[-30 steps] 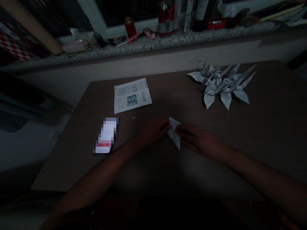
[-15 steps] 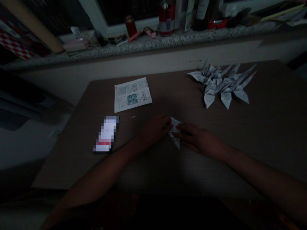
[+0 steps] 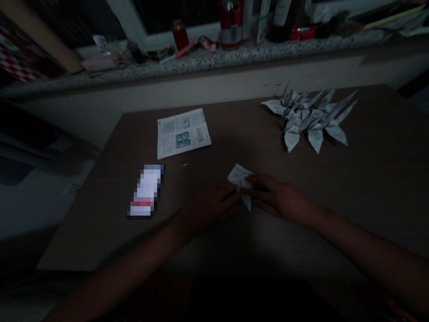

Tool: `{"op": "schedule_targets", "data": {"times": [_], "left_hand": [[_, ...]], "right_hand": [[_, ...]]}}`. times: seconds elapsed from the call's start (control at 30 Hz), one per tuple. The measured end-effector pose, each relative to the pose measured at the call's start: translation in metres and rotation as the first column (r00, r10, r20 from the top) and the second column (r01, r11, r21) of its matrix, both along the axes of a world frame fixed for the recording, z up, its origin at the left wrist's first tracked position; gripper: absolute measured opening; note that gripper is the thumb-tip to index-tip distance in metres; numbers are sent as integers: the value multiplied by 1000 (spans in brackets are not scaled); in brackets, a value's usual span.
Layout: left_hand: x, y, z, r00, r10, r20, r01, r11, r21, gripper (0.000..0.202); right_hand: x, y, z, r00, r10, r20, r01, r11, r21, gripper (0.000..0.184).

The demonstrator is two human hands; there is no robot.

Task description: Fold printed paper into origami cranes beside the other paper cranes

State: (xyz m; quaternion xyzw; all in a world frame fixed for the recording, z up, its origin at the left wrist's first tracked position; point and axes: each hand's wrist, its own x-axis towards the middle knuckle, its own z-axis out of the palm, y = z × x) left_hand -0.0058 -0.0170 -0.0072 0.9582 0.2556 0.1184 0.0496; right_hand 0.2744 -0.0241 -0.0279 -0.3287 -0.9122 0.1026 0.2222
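A small folded paper (image 3: 238,173) with print on it lies on the table between my hands, its upper part broad and its lower end a narrow point. The fingertips of my left hand (image 3: 212,203) are closed together against its lower left edge. From the right, my right hand (image 3: 276,194) presses its fingers onto the paper's right side, holding it against the table. Fingers of both hands hide part of the folds. At the back right sit several folded paper cranes (image 3: 310,118), bunched together.
A flat printed sheet (image 3: 184,133) lies at the back left of the brown table (image 3: 208,241). In front of it rests a phone (image 3: 145,192) with a blurred, lit screen. Behind, a stone windowsill (image 3: 197,60) carries a red can (image 3: 231,27), a bottle (image 3: 281,18) and small clutter.
My left hand has moved down along the paper's left side, uncovering its upper left corner. My right hand stays almost where it was on the paper.
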Motion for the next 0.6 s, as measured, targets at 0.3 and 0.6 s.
{"op": "schedule_targets", "data": {"times": [0.3, 0.6], "left_hand": [[0, -7, -5, 1000, 20, 16, -18, 994, -103, 52], [0, -9, -5, 1000, 26, -11, -27, 991, -128, 60]], "right_hand": [[-5, 2, 2, 997, -74, -31, 72, 996, -56, 44], [-2, 8, 4, 997, -54, 52, 56, 998, -26, 39]]}}
